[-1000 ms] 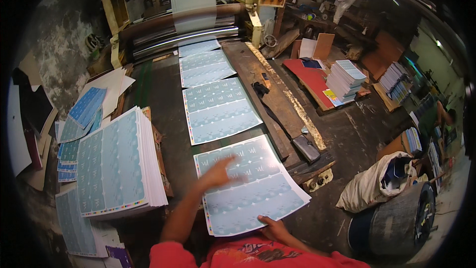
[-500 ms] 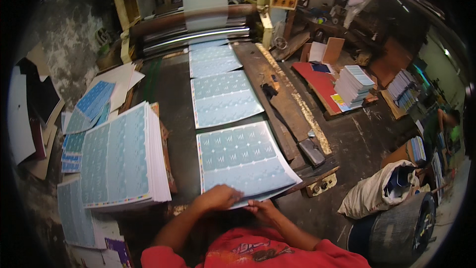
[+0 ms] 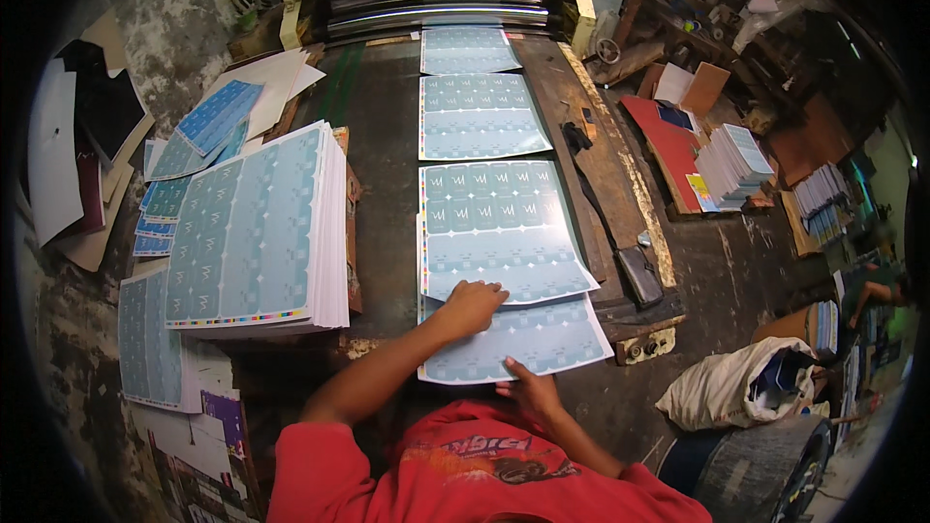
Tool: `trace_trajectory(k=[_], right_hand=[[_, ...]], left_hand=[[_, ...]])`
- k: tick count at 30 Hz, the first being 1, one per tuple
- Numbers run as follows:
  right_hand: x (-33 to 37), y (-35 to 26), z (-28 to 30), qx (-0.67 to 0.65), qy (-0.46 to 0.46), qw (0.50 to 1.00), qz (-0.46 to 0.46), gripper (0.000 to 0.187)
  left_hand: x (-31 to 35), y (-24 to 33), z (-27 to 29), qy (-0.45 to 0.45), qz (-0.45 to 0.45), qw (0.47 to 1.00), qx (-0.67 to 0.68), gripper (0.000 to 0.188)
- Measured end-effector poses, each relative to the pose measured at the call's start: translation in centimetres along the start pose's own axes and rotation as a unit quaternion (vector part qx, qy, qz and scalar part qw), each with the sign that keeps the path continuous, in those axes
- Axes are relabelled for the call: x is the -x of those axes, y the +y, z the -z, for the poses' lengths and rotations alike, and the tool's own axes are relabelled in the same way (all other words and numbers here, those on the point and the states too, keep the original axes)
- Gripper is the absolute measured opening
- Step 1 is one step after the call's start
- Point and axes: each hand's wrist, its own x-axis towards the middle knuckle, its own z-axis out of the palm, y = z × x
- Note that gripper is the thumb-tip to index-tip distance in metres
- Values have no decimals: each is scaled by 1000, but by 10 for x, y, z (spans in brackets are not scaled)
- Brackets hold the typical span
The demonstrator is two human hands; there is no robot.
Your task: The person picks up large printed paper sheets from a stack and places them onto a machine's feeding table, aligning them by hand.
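Note:
Two printed blue-green sheets overlap at the near end of the machine bed. My left hand lies palm down across the near edge of the upper sheet, its fingers stretched out to the right. Below that edge the lower sheet sticks out towards me. My right hand pinches the lower sheet's near edge, thumb on top and fingers underneath. Farther up the bed lie another printed sheet and, by the rollers, one more.
A tall stack of printed sheets stands to my left, with loose blue sheets behind it. The roller machine spans the far end. At right are a dark pouch, a stack of paper, a white sack and a person.
My left hand has moved slightly up and right. The upper sheet now lies farther from me, exposing the lower sheet. The whole view has shifted too.

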Motion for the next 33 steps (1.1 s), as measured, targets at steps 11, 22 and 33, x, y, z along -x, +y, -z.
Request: trace_trajectory(k=[11,22,33], right_hand=[[60,14,17,-56,-28,996,-61,50],[72,16,21,-82,-53,993,-67,58],[63,11,17,-110,-82,988,-71,46]], left_hand=[[-48,-37,10,-18,31,999,-40,57],[-42,-25,13,128,109,985,-38,78],[87,77,42,-276,-126,947,107,74]])
